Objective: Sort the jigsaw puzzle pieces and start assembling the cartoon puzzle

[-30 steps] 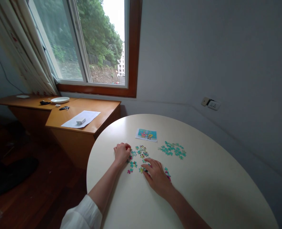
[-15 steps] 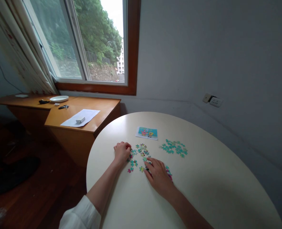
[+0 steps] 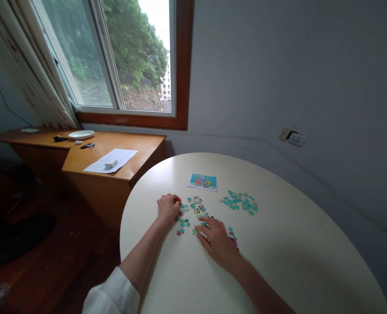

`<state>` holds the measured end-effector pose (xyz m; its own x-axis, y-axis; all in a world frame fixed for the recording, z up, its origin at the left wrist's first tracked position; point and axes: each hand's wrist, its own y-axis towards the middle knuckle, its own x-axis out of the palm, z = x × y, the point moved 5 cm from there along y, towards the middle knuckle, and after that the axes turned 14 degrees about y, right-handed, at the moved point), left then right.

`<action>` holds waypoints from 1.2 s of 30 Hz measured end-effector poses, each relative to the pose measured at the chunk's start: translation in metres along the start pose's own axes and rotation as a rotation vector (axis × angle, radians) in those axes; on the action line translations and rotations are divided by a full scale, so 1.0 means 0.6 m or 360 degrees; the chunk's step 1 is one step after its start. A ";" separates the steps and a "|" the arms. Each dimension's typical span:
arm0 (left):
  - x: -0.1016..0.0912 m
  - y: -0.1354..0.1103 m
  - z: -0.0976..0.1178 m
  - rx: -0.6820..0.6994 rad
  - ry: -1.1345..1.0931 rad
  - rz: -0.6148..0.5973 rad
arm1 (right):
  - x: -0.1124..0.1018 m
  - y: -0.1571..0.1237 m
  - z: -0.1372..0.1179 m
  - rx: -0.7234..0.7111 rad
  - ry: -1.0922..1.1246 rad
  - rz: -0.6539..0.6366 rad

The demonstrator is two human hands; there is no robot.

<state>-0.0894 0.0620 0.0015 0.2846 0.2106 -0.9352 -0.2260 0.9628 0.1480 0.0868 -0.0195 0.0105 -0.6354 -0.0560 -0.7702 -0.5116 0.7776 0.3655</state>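
Observation:
My left hand [image 3: 168,206] rests curled into a loose fist on the round cream table [image 3: 278,261], touching the left edge of a scatter of colourful puzzle pieces [image 3: 193,208]. Whatever its fingers hold is hidden. My right hand [image 3: 217,239] lies flat, fingers stretched out over pieces at the near side of that scatter. A pink piece [image 3: 233,237] shows just right of it. A separate cluster of teal pieces [image 3: 239,202] lies further right. A small cartoon reference picture [image 3: 202,181] lies beyond the pieces.
A wooden desk [image 3: 114,174] stands left of the table under the window, with a paper sheet [image 3: 111,160], a small box, a white plate [image 3: 81,134] and small dark items. A wall socket [image 3: 293,137] sits on the right wall. Dark floor lies to the left.
Both hands stay almost in place. My right hand's fingers have shifted slightly over the near pieces. The camera view has moved a little.

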 end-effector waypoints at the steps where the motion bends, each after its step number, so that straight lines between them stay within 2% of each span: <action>1: 0.000 0.000 0.000 0.0000 -0.0002 -0.0005 | 0.000 0.000 0.001 0.0004 0.0000 -0.0003; 36: 0.000 0.000 0.000 0.0044 -0.0027 0.0018 | 0.003 0.003 0.001 0.0057 0.0026 -0.0074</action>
<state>-0.0896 0.0619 0.0015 0.2981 0.2244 -0.9278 -0.2039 0.9645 0.1678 0.0850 -0.0176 0.0096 -0.6209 -0.1024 -0.7772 -0.5198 0.7959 0.3104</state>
